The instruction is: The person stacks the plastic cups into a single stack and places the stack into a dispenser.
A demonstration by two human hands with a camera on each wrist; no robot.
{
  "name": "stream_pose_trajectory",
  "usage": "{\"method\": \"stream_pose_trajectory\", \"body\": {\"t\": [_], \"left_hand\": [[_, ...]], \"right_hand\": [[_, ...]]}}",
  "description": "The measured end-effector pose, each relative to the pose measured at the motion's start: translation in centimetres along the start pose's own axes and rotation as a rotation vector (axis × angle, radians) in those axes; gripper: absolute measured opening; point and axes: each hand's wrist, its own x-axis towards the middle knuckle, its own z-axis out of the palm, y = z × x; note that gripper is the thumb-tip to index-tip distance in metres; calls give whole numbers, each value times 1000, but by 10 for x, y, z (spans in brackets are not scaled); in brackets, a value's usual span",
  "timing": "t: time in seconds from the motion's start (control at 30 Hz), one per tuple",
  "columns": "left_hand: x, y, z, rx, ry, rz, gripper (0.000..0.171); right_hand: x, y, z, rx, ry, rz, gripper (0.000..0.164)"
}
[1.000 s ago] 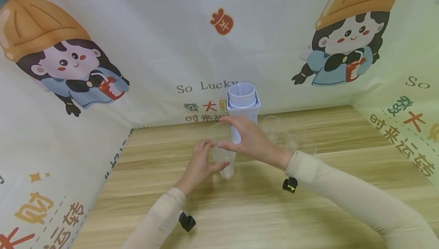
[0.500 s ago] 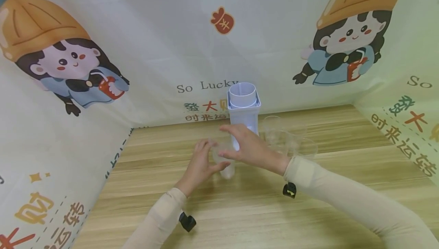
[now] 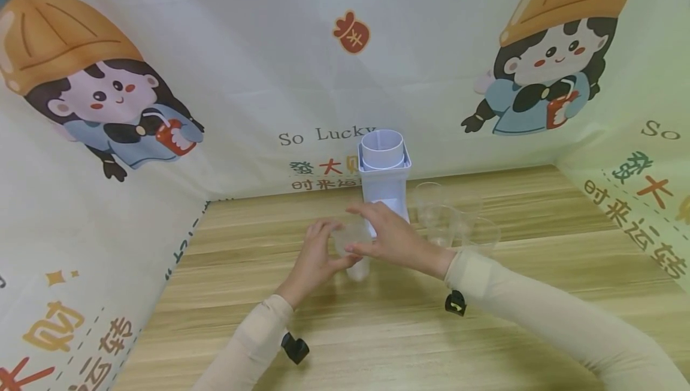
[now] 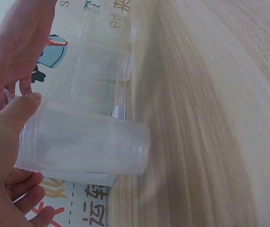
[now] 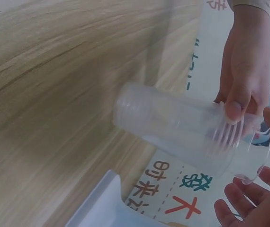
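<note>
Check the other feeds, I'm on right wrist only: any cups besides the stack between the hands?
Observer: Yes, head view shows several clear cups upright on the table, right of the cup stack and the pale container. They overlap, so no firm count.
Operator: I only get part of that container. What's at its top?
Observer: In the head view, a round tube stands up out of its square mouth.

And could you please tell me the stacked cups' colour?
The stacked cups are colourless and translucent, clearest in the left wrist view.
</note>
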Motion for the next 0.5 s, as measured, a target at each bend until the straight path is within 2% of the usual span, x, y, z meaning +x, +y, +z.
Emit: {"method": "stream_pose_trajectory", "body": {"t": [0.5], "left_hand": [[1, -1, 1, -11, 2, -24, 65]], "right_hand": [[-7, 3, 7, 1, -12, 19, 72]]}}
